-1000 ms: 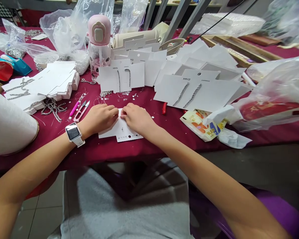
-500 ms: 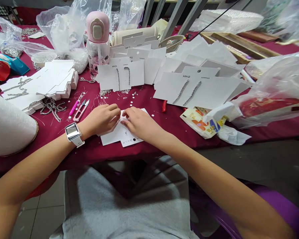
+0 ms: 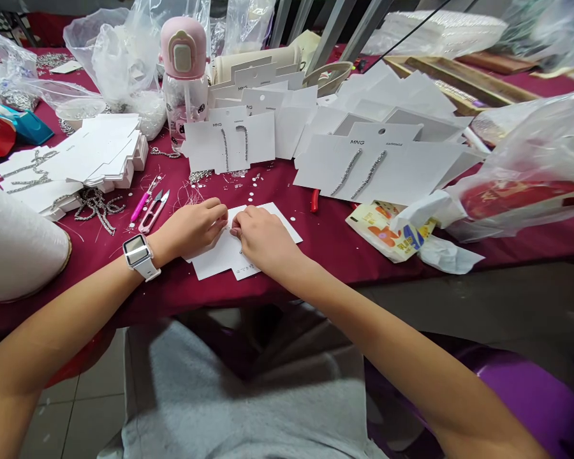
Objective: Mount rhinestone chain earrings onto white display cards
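A white card (image 3: 215, 261) lies face down at the table's front edge, small print showing near its notched lower edge. My left hand (image 3: 196, 226), with a white watch on the wrist, rests over the card's left side, fingers curled together. Over the middle of the card, my right hand (image 3: 263, 236) has thumb and forefinger pinched. Whatever is between the fingertips of either hand is too small to make out. Pink-handled thread snips (image 3: 154, 211) and a bright pink pen-like tool (image 3: 141, 205) lie left of my hands.
Printed earring cards (image 3: 366, 162) with silver rhinestone strips stand behind, right of a pink-lidded bottle (image 3: 185, 64). Stacked white cards (image 3: 95, 146) and a large white roll (image 3: 19, 248) occupy the left. A tissue pack (image 3: 387, 233) and plastic bag (image 3: 530, 172) lie right.
My right hand has shifted slightly left, uncovering more of the card's right corner. My left hand stays nearly in place, fingers still curled. The view has tilted a little.
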`<state>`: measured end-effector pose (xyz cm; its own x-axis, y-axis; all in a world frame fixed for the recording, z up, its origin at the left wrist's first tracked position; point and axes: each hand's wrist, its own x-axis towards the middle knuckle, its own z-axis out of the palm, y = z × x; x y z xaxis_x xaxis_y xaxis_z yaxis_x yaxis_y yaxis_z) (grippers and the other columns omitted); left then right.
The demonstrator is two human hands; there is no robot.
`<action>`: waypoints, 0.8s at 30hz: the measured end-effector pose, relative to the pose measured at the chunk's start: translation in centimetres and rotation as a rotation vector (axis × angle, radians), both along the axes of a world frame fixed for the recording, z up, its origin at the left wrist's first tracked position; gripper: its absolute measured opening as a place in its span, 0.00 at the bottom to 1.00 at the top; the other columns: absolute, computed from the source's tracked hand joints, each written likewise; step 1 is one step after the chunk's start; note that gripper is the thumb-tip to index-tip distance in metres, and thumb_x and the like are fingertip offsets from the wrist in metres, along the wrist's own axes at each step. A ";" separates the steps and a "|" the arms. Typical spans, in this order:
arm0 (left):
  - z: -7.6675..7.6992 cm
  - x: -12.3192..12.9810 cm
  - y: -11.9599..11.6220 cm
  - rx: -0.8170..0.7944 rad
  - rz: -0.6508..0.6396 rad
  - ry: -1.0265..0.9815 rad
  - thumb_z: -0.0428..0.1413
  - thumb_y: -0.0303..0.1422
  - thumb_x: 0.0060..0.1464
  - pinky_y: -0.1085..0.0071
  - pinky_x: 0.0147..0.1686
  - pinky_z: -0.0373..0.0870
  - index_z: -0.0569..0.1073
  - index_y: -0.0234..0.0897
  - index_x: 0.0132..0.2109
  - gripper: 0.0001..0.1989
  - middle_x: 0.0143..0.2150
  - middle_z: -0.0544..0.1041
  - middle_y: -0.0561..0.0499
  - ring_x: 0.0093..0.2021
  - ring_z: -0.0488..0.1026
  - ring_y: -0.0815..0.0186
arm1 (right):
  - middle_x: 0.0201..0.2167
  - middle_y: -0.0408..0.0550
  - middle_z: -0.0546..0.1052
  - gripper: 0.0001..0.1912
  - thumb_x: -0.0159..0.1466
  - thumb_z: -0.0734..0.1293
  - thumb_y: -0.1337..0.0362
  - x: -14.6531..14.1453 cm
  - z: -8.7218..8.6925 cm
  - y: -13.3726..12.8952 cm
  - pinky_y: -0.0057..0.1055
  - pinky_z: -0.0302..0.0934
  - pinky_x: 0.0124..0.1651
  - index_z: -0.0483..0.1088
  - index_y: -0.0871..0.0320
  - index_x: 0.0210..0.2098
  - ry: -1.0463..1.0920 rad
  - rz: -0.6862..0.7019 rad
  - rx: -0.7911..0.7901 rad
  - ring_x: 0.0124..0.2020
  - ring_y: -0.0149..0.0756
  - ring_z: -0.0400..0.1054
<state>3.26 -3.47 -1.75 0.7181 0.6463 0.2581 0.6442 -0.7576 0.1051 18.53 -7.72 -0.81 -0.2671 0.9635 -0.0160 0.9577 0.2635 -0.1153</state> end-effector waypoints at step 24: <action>0.1 -0.1 0.3 -0.049 0.007 -0.012 0.46 0.31 0.58 0.72 0.29 0.64 0.70 0.32 0.38 0.09 0.38 0.72 0.47 0.30 0.70 0.68 | 0.37 0.55 0.73 0.12 0.59 0.56 0.77 0.9 -0.6 1.0 0.33 0.49 0.38 0.68 0.64 0.38 -0.051 0.139 0.054 0.40 0.42 0.63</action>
<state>3.21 -3.14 -1.67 0.7103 0.6638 0.2342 0.6483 -0.7465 0.1498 19.41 -6.72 -1.39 -0.3983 0.9171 0.0182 0.9157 0.3987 -0.0497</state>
